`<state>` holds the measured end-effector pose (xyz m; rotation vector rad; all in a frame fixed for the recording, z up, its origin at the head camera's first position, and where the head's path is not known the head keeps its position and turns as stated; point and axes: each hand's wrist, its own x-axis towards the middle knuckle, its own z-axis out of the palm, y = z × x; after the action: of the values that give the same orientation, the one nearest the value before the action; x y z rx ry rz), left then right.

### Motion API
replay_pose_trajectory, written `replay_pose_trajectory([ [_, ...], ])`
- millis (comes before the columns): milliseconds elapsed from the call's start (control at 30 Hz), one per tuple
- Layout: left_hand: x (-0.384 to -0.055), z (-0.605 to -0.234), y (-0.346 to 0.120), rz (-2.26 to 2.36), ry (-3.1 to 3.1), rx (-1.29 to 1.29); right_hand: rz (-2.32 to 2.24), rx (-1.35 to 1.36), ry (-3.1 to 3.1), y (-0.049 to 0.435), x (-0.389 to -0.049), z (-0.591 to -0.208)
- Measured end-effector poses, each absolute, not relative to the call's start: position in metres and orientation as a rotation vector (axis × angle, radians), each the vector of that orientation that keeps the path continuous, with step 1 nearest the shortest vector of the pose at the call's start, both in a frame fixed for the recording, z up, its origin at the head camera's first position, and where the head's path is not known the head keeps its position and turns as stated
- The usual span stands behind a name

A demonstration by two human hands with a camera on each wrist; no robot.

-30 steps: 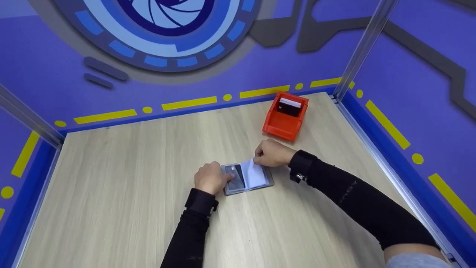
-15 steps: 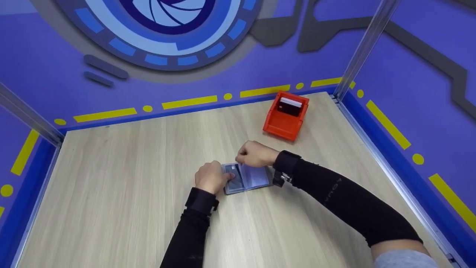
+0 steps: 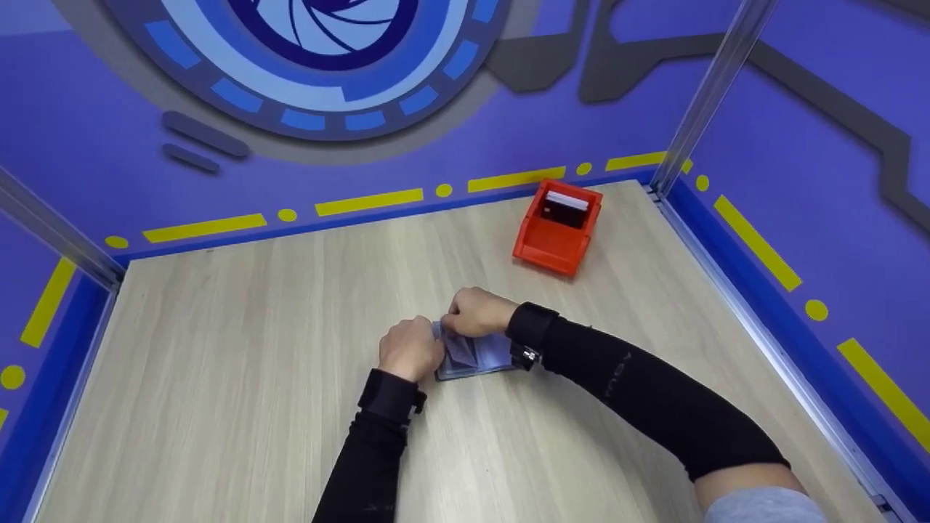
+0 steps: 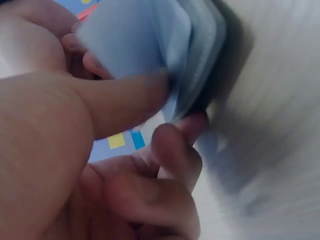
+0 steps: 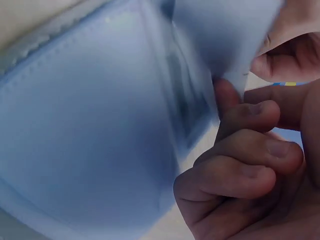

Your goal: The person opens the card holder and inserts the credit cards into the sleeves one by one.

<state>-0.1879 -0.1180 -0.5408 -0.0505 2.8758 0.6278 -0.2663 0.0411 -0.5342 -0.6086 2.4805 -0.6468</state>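
A small card holder (image 3: 495, 353) lies spread like a book on the wooden table, its leaves pale, translucent plastic sleeves. On its left side, my left hand (image 3: 410, 350) grips the edge. The left wrist view shows the thumb (image 4: 127, 97) over the leaves and curled fingers at the edge below. My right hand (image 3: 479, 312) pinches a sleeve page (image 5: 225, 35) at its edge, holding it raised over the left half. In the right wrist view, the card holder's right half (image 5: 85, 130) lies flat with a stitched-looking border. The right hand partly hides the holder from the head camera.
Behind the hands, toward the right, stands a red bin (image 3: 546, 263) holding white and black cards (image 3: 565, 211) upright at its back. Blue-purple printed panels (image 3: 363, 174) wall in the table (image 3: 254, 349) at the back and sides.
My right hand has moved left, turning the sleeve page from the right half across to the left half. My left hand stays on the left edge; its thumb now shows less.
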Motion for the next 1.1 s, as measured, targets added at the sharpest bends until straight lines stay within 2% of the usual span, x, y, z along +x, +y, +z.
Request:
replay_pose_trajectory([
  [267,-0.187,-0.537,-0.121,0.681,2.883,-0.054,-0.741,-0.641,2.507,0.041,-0.263,-0.532],
  [600,-0.189,-0.551,-0.116,0.683,2.881,-0.109,-0.758,-0.745,2.465,0.063,-0.269,-0.525],
  [1100,-0.187,-0.549,-0.112,0.698,2.867,-0.144,-0.666,-0.398,2.986,0.164,-0.346,-0.467],
])
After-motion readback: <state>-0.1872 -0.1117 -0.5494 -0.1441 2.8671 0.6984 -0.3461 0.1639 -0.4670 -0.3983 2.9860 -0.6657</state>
